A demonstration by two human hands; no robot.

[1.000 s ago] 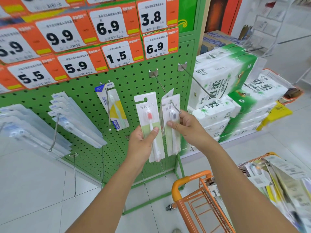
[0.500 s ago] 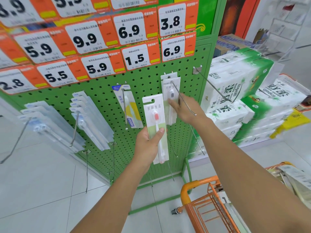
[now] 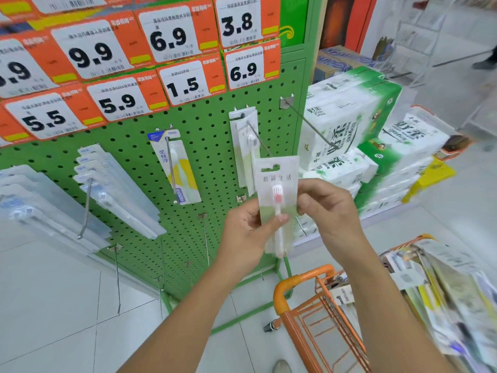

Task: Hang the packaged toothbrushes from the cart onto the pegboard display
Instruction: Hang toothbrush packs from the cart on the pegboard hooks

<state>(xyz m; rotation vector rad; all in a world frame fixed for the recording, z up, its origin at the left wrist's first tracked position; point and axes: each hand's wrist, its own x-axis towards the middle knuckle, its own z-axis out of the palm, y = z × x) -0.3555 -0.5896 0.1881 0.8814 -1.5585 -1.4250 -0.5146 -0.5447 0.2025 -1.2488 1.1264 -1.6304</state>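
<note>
a retail shop is shown: a green pegboard display [image 3: 212, 146] is topped with orange price tags [image 3: 185, 82], packaged toothbrushes [image 3: 177, 168] are hung on hooks, toilet paper packs [image 3: 349, 114] are stacked alongside, and an orange cart [image 3: 317, 305] is parked on the tiled floor [image 3: 53, 305].

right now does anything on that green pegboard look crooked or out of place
Mostly tidy. The yellow toothbrush pack hangs alone and tilted on its hook. The clear packs at left fan out unevenly. Several lower hooks are bare. The pink toothbrush pack is not yet hung, held by the left hand and right hand.
</note>
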